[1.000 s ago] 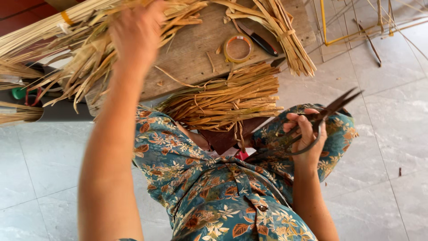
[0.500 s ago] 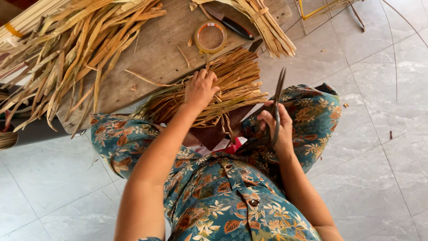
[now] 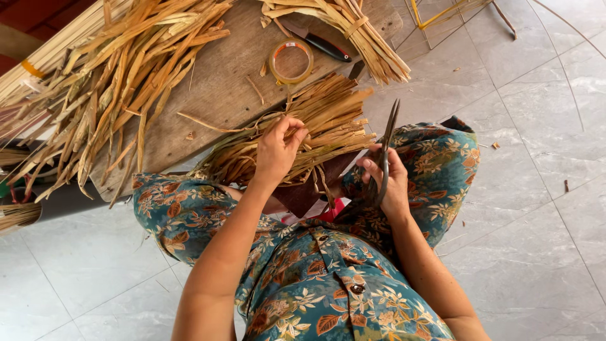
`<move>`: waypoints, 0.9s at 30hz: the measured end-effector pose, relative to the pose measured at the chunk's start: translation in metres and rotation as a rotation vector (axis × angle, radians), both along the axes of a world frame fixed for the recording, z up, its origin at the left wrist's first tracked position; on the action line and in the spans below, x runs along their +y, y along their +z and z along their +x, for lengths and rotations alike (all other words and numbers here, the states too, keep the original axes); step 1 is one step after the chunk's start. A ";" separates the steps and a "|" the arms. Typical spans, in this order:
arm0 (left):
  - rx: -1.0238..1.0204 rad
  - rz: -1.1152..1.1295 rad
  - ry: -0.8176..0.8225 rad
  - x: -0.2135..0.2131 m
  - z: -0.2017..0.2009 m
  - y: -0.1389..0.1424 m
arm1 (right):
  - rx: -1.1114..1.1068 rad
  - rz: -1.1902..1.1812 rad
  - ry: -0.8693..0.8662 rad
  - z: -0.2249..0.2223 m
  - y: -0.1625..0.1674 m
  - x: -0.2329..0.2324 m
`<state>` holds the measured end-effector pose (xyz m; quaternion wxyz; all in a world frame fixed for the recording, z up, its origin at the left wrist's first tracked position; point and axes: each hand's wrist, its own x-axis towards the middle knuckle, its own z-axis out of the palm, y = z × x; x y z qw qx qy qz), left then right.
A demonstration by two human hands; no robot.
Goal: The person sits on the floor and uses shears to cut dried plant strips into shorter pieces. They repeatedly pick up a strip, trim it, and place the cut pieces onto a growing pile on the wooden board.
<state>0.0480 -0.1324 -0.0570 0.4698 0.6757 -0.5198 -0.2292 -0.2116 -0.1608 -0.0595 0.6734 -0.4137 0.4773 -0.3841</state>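
I sit on a tiled floor with a bundle of dried reed strips (image 3: 328, 120) across my lap, its far end resting on a low wooden board (image 3: 221, 82). My left hand (image 3: 276, 151) pinches a thin strip at the near end of that bundle. My right hand (image 3: 388, 183) grips dark metal scissors (image 3: 386, 142), blades shut and pointing away from me, just right of the bundle.
A roll of clear tape (image 3: 291, 61) and a black-handled knife (image 3: 319, 43) lie on the board. A big loose pile of dried strips (image 3: 107, 82) covers its left side, a tied bundle (image 3: 356, 35) its far right. A yellow wire frame (image 3: 442, 12) stands beyond.
My left hand came back from the far pile of strips to the bundle on my lap. The scissors in my right hand swung from lying sideways to pointing away.
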 end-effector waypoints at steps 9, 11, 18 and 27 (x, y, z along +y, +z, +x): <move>0.560 0.117 -0.137 0.044 -0.021 0.030 | -0.468 -0.260 -0.040 0.027 0.077 -0.021; 0.758 0.161 -0.211 0.052 -0.026 0.033 | -0.488 -0.262 -0.049 0.033 0.093 -0.023; 0.241 -0.056 -0.159 0.062 -0.038 0.085 | -0.422 -0.310 0.001 0.047 0.114 -0.016; 0.066 -0.178 -0.041 0.045 -0.046 0.130 | -0.160 -0.465 0.174 0.054 0.122 0.002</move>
